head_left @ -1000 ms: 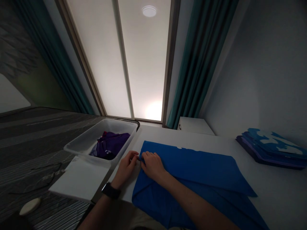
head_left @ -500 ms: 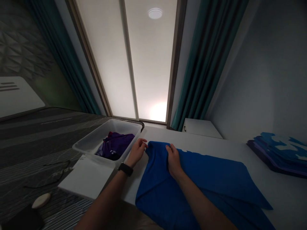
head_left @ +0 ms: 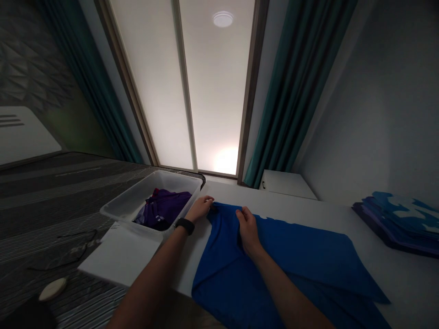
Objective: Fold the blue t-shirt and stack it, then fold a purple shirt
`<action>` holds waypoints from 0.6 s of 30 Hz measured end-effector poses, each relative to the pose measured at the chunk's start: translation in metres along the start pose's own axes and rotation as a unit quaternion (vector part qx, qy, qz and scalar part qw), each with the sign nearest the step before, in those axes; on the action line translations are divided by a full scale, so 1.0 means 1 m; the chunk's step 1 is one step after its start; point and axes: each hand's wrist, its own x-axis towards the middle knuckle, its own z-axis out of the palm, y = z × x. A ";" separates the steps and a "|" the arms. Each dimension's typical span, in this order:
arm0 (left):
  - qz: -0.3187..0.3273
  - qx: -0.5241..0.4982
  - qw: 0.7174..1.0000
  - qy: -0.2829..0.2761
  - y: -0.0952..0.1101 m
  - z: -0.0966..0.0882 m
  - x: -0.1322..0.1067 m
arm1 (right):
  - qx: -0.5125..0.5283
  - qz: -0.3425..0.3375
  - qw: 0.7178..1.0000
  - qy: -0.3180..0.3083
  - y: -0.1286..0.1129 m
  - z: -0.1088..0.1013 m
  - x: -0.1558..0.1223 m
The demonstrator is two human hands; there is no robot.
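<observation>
Since the near part of this blue garment (head_left: 233, 283) seems to run past the front edge of the white tabletop (head_left: 329, 214), I'd worry about its weight dragging the rest toward the lap. Those wrinkles around the middle could also end up as set-in creases if nobody smooths them.

Further up, both hands are on the garment's far left part. The right hand (head_left: 248, 228) has a bit of the far edge between thumb and fingers, and the left hand (head_left: 203, 208) looks like it's pinching the corner, though the fingertips are hard to make out. If either pinch is shallow, the cloth could slip and go crooked.

Also, the left wrist with the smartwatch (head_left: 185, 225) sits right by the clear plastic bin (head_left: 181, 183) of purple clothing (head_left: 168, 205), so a careless sweep might knock it. The folded stack (head_left: 401, 219) off right seems safely apart.
</observation>
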 end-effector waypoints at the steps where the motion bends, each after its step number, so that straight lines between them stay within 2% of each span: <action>1: 0.002 -0.007 1.000 0.003 -0.002 0.001 0.001 | -0.023 -0.026 0.999 -0.016 -0.001 0.001 -0.002; 4: 0.006 -0.019 1.000 0.017 -0.008 0.006 0.002 | -0.112 -0.097 0.986 -0.078 -0.004 0.005 -0.009; 6: 0.009 -0.021 0.999 0.024 -0.011 0.008 0.002 | -0.184 -0.149 0.963 -0.125 -0.004 0.008 -0.015; 10: 0.012 -0.019 0.999 0.026 -0.013 0.011 0.001 | -0.331 -0.256 0.881 -0.222 -0.002 0.017 -0.027; 13: 0.014 -0.016 1.000 0.019 -0.012 0.009 0.000 | -0.418 -0.277 0.816 -0.286 -0.001 0.023 -0.035; 15: 0.018 -0.012 1.000 0.014 -0.012 0.008 0.000 | -0.458 -0.283 0.783 -0.312 -0.002 0.026 -0.039; 18: 0.028 -0.001 0.999 0.019 -0.012 0.007 -0.001 | -0.502 -0.283 0.760 -0.301 -0.005 0.028 -0.042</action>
